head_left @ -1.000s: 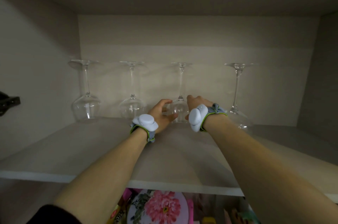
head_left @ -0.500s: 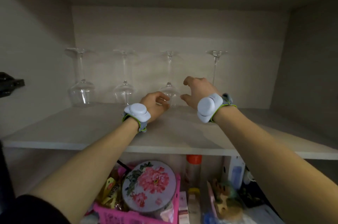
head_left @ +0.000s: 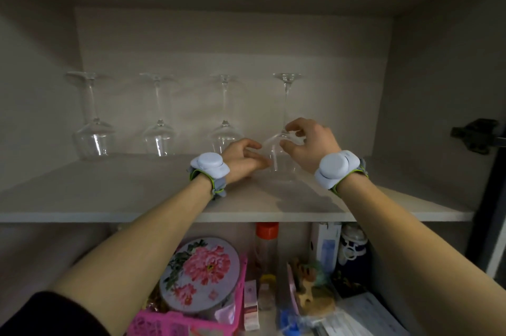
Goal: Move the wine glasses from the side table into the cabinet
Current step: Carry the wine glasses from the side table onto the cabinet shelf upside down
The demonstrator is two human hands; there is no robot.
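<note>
Four wine glasses [head_left: 224, 119] are standing upside down on the shelf [head_left: 109, 190], and you're shifting both hands over from the third to the rightmost glass [head_left: 286, 105]; left hand [head_left: 241, 160] loosely curled beside its bowl, right hand [head_left: 309, 144] pinching it.

- Wine glasses [head_left: 94, 116]: clear, glossy glass.
- Cabinet shelf [head_left: 109, 193]: pale, matt wood-look board, smooth.
- Wrist devices [head_left: 210, 164]: smooth pale plastic on cloth bands.
- Basket [head_left: 175, 322]: pink plastic.
- Hinge [head_left: 476, 138]: dark metal.
</note>
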